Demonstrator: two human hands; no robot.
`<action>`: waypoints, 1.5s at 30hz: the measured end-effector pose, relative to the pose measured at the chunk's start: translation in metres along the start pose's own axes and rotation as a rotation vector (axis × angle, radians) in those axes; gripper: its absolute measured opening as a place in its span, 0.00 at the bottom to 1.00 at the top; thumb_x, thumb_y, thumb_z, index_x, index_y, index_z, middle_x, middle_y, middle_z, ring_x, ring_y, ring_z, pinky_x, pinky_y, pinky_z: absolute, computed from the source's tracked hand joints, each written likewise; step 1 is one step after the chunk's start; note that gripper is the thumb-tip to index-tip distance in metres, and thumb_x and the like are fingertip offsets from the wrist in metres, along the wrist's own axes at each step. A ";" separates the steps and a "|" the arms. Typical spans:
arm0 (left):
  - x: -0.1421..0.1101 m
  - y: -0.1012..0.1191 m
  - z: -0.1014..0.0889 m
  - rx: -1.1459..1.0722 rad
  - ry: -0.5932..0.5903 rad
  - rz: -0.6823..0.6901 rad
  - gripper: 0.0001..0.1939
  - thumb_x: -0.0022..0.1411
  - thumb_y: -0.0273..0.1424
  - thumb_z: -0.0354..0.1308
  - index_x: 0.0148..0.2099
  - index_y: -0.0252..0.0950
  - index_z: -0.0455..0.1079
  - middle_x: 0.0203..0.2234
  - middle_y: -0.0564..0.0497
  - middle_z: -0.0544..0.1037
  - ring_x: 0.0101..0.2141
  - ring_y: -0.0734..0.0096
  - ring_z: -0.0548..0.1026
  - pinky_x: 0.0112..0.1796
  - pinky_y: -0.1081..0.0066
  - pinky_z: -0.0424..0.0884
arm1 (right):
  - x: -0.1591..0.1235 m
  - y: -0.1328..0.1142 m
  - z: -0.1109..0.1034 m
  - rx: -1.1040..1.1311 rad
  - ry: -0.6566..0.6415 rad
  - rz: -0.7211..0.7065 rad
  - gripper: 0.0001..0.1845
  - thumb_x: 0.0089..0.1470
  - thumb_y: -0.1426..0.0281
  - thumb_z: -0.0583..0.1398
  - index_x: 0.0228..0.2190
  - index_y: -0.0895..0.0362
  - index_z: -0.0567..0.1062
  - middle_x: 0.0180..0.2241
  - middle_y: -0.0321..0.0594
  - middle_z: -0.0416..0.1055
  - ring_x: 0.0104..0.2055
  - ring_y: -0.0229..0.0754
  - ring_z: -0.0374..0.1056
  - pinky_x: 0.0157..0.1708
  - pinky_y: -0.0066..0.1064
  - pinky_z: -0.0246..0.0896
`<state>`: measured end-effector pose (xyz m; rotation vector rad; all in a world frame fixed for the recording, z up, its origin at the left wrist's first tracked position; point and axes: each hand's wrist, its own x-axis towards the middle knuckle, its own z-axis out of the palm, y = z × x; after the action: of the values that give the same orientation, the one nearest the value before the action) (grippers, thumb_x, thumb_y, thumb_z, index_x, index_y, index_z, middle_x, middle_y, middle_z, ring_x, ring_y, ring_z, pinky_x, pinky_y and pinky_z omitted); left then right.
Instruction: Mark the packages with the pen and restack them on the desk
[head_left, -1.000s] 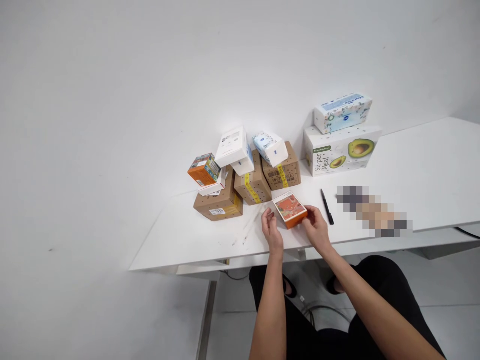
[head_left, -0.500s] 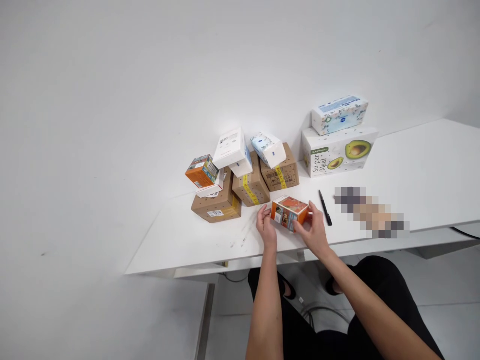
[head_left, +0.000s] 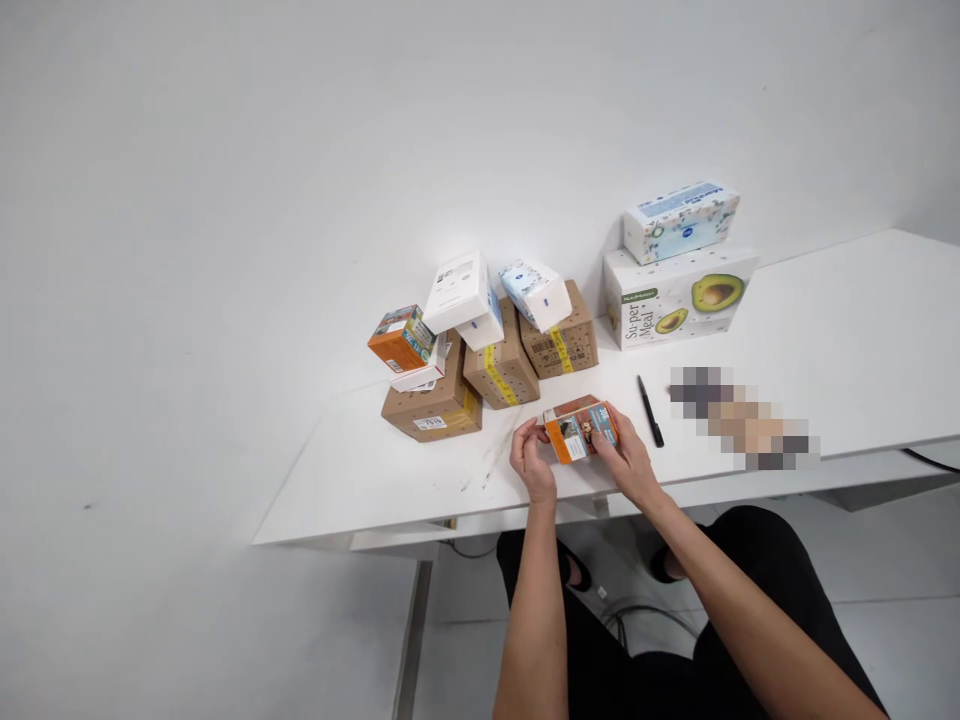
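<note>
A small orange, printed cardboard box (head_left: 576, 436) is between my hands, just above the front part of the white table (head_left: 360, 480). My right hand (head_left: 630, 462) grips its right end, with the thumb on the printed side facing me. Curled fingers of my left hand (head_left: 532, 462) are at the box's left end, their tips partly hidden. To the right of my right hand lies a black pen (head_left: 650, 411).
Brown cartons (head_left: 501, 375) with yellow tape stand at the back left, bearing white-and-blue boxes (head_left: 536, 293) and another orange box (head_left: 403, 340). Behind the pen, an avocado-printed box (head_left: 681, 300) carries a tissue-type box (head_left: 681, 222). A blurred-out item (head_left: 739, 418) lies at right.
The orange box has turned and tipped, so its printed side faces me more. My left fingers have curled in at its left end. My right hand keeps its grip.
</note>
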<state>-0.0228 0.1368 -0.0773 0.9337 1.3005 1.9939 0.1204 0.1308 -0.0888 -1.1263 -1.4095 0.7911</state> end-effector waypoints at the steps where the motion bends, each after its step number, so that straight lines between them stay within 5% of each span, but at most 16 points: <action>1: 0.000 0.001 0.000 0.004 -0.002 -0.004 0.12 0.54 0.33 0.53 0.37 0.35 0.75 0.19 0.55 0.69 0.26 0.72 0.71 0.34 0.69 0.68 | -0.001 0.001 -0.001 0.012 -0.026 -0.003 0.33 0.56 0.56 0.55 0.60 0.52 0.58 0.57 0.48 0.61 0.58 0.52 0.59 0.59 0.51 0.52; 9: 0.004 -0.007 0.000 0.064 -0.037 -0.078 0.15 0.55 0.32 0.52 0.41 0.34 0.76 0.30 0.48 0.77 0.31 0.69 0.74 0.34 0.70 0.69 | -0.002 0.000 -0.002 -0.010 -0.142 -0.099 0.40 0.49 0.70 0.58 0.62 0.55 0.52 0.61 0.49 0.57 0.62 0.53 0.54 0.61 0.51 0.49; 20: 0.004 -0.003 0.000 0.080 -0.110 -0.033 0.13 0.52 0.30 0.58 0.42 0.36 0.74 0.37 0.47 0.76 0.38 0.68 0.73 0.40 0.69 0.69 | 0.003 0.002 0.000 0.134 -0.020 0.064 0.30 0.54 0.58 0.58 0.56 0.54 0.60 0.55 0.49 0.66 0.54 0.49 0.65 0.56 0.48 0.58; 25: 0.002 -0.002 -0.001 -0.021 -0.147 -0.032 0.15 0.53 0.37 0.62 0.42 0.35 0.75 0.37 0.47 0.78 0.40 0.65 0.75 0.42 0.68 0.69 | 0.005 0.000 0.002 0.177 0.124 0.188 0.30 0.51 0.54 0.60 0.51 0.56 0.62 0.45 0.48 0.69 0.40 0.45 0.69 0.41 0.43 0.68; 31: -0.001 -0.002 -0.005 -0.170 -0.108 -0.044 0.16 0.54 0.42 0.61 0.39 0.36 0.77 0.34 0.46 0.79 0.37 0.66 0.77 0.37 0.70 0.72 | 0.006 -0.006 0.001 0.178 0.176 0.240 0.22 0.52 0.52 0.58 0.40 0.56 0.65 0.34 0.40 0.68 0.30 0.40 0.67 0.29 0.35 0.67; 37: -0.002 0.001 -0.005 -0.273 -0.129 -0.086 0.17 0.54 0.42 0.61 0.39 0.35 0.77 0.30 0.45 0.79 0.30 0.67 0.76 0.20 0.77 0.66 | 0.006 -0.010 0.002 -0.059 0.147 0.155 0.19 0.57 0.54 0.52 0.37 0.56 0.69 0.31 0.43 0.71 0.31 0.43 0.67 0.33 0.38 0.65; 41: -0.002 0.002 -0.004 -0.274 -0.178 -0.079 0.15 0.55 0.40 0.61 0.39 0.34 0.77 0.31 0.44 0.79 0.30 0.69 0.75 0.21 0.76 0.67 | 0.007 -0.006 0.003 -0.142 0.134 0.043 0.17 0.59 0.59 0.49 0.33 0.55 0.72 0.35 0.46 0.71 0.40 0.46 0.67 0.43 0.41 0.63; 45: -0.002 0.000 -0.004 -0.221 -0.206 -0.058 0.16 0.56 0.41 0.61 0.40 0.34 0.76 0.30 0.46 0.77 0.27 0.72 0.73 0.21 0.76 0.68 | 0.006 -0.004 0.005 -0.146 0.115 0.029 0.16 0.60 0.62 0.49 0.35 0.56 0.73 0.35 0.47 0.71 0.39 0.46 0.68 0.42 0.40 0.64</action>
<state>-0.0249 0.1331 -0.0792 0.9544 0.9628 1.8946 0.1155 0.1356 -0.0843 -1.2863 -1.3741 0.6414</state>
